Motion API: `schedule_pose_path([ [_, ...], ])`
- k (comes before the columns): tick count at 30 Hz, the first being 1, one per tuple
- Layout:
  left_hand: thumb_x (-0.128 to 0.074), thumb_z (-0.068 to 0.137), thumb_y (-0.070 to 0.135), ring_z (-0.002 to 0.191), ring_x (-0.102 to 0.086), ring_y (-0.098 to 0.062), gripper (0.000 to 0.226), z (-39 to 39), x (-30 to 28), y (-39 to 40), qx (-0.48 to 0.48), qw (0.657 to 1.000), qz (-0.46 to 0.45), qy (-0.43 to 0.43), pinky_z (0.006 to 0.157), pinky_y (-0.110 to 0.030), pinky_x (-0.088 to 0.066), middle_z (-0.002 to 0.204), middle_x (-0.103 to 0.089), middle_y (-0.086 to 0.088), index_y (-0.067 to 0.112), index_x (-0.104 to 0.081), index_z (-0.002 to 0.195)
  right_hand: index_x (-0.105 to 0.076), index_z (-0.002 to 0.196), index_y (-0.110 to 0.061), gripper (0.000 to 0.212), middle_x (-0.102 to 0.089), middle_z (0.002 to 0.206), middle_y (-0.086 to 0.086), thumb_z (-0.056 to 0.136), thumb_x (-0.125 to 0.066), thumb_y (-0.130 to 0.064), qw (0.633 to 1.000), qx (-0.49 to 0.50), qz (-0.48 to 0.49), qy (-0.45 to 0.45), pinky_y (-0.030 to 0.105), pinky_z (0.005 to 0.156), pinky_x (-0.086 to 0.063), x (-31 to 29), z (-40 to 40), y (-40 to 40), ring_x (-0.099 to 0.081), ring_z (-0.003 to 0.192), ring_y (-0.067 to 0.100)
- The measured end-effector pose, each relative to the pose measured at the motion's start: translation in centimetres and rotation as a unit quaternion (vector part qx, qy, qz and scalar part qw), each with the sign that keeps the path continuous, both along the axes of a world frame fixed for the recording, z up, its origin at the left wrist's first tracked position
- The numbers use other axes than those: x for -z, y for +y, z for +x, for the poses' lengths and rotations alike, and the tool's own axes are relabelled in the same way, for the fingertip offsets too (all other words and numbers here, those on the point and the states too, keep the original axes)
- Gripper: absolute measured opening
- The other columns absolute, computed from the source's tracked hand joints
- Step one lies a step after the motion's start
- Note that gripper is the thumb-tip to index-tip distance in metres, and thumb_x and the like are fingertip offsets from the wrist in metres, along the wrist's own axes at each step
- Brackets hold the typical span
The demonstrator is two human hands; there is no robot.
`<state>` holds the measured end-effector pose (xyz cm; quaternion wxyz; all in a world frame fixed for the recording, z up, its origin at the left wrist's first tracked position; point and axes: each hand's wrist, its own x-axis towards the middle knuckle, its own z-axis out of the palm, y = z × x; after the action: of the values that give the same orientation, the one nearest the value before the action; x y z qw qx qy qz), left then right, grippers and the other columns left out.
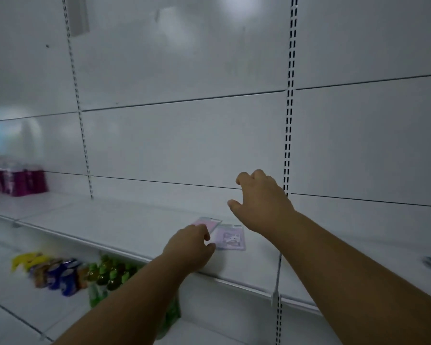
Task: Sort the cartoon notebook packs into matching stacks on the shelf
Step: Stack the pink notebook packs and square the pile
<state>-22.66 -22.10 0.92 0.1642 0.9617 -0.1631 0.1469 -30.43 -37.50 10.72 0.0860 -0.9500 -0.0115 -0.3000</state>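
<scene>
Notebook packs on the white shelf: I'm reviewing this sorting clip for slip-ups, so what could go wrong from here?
1. The pink pack and the lilac pack lie side by side and seem to overlap slightly; the left hand resting on them could drag both together and mix the stacks.
2. The packs lie fairly near the shelf's front edge, so a pull toward the person might slide one off onto the bottles below.

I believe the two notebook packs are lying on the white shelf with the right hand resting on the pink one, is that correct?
Not quite. The head view shows the left hand resting on the pink pack. The right hand is raised above the white shelf, holding nothing. The purple pack lies beside the pink one.
</scene>
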Motion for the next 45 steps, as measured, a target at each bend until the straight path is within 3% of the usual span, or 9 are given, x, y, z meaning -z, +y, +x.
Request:
schedule_pose_path([
  [10,-0.041,0.088,0.061,0.106,-0.058,-0.024,0.055,9.5,1.4,-0.4,-0.097,0.993,0.057,0.028,0.089,-0.035,-0.045,0.120,-0.063,-0.003,0.019,-0.052,0.122,-0.050,0.123,-0.018,0.044,-0.051,0.119,0.008,0.089,-0.054,-0.045,1.000,0.012,-0.022,0.019,0.040,0.090,-0.046,1.0,8.3,0.5,-0.052,0.107,0.027],
  [15,-0.063,0.071,0.065,0.111,-0.058,-0.024,0.072,11.8,0.6,-0.4,-0.102,0.988,0.089,0.069,0.090,-0.035,-0.045,0.121,-0.062,-0.003,0.019,-0.048,0.125,-0.051,0.123,-0.018,0.044,-0.052,0.119,0.008,0.089,-0.055,-0.045,0.998,0.027,-0.018,0.044,0.041,0.091,-0.047,1.3,10.7,1.6,-0.053,0.108,0.027],
  [20,-0.072,0.076,0.031,0.117,-0.055,-0.032,0.063,13.4,-0.4,0.9,-0.065,0.990,-0.079,0.099,0.095,-0.038,-0.049,0.123,-0.043,-0.012,0.012,-0.038,0.125,-0.051,0.124,-0.018,0.045,-0.051,0.121,0.008,0.088,-0.056,-0.046,0.997,0.062,0.006,0.042,0.041,0.091,-0.047,1.9,11.6,3.5,-0.052,0.109,0.028],
  [24,-0.062,0.083,0.016,0.104,-0.063,-0.030,0.033,14.7,-0.9,3.3,-0.031,0.978,-0.179,0.101,0.085,-0.034,-0.051,0.114,-0.062,-0.014,0.004,-0.055,0.113,-0.051,0.126,-0.018,0.047,-0.051,0.123,0.008,0.088,-0.057,-0.044,0.994,0.092,0.022,0.052,0.042,0.090,-0.048,3.0,12.1,5.0,-0.052,0.111,0.028],
  [28,-0.061,0.082,0.003,0.084,-0.068,-0.025,0.019,14.1,-1.4,6.4,0.054,0.884,-0.432,0.171,0.061,-0.027,-0.051,0.096,-0.069,-0.009,0.011,-0.059,0.100,-0.053,0.121,-0.014,0.043,-0.052,0.118,0.010,0.087,-0.059,-0.040,0.987,0.141,0.049,0.066,0.042,0.088,-0.049,4.9,12.6,6.3,-0.055,0.107,0.030],
  [31,-0.059,0.090,0.004,0.082,-0.070,-0.025,0.017,12.9,-1.7,8.3,0.116,0.821,-0.529,0.179,0.064,-0.031,-0.054,0.096,-0.070,-0.008,0.017,-0.056,0.099,-0.054,0.118,-0.013,0.043,-0.054,0.117,0.011,0.086,-0.060,-0.041,0.973,0.186,0.062,0.118,0.041,0.089,-0.049,7.1,13.1,6.6,-0.055,0.106,0.030],
  [39,-0.059,0.094,0.006,0.086,-0.072,-0.024,0.016,11.2,-2.5,11.8,0.214,0.780,-0.548,0.214,0.082,-0.042,-0.057,0.100,-0.071,-0.007,0.021,-0.057,0.102,-0.057,0.098,-0.022,0.053,-0.065,0.109,0.007,0.063,-0.050,-0.061,0.903,0.316,0.093,0.274,0.037,0.090,-0.047,10.2,14.2,5.7,-0.058,0.104,0.033],
  [42,-0.060,0.094,0.006,0.088,-0.073,-0.026,0.017,11.2,-2.5,12.0,0.221,0.781,-0.540,0.222,0.088,-0.046,-0.056,0.102,-0.072,-0.008,0.021,-0.057,0.101,-0.051,0.076,-0.018,0.039,-0.063,0.093,0.006,0.057,-0.062,-0.051,0.902,0.316,0.123,0.267,0.033,0.081,-0.048,9.6,14.5,5.9,-0.061,0.095,0.030],
  [45,-0.059,0.094,0.005,0.088,-0.073,-0.023,0.017,11.1,-2.5,11.8,0.228,0.779,-0.539,0.226,0.088,-0.044,-0.056,0.101,-0.073,-0.007,0.021,-0.058,0.100,-0.054,0.083,-0.014,0.035,-0.062,0.101,0.013,0.066,-0.072,-0.039,0.911,0.297,0.192,0.210,0.031,0.079,-0.049,9.2,14.8,5.8,-0.058,0.101,0.029],
])
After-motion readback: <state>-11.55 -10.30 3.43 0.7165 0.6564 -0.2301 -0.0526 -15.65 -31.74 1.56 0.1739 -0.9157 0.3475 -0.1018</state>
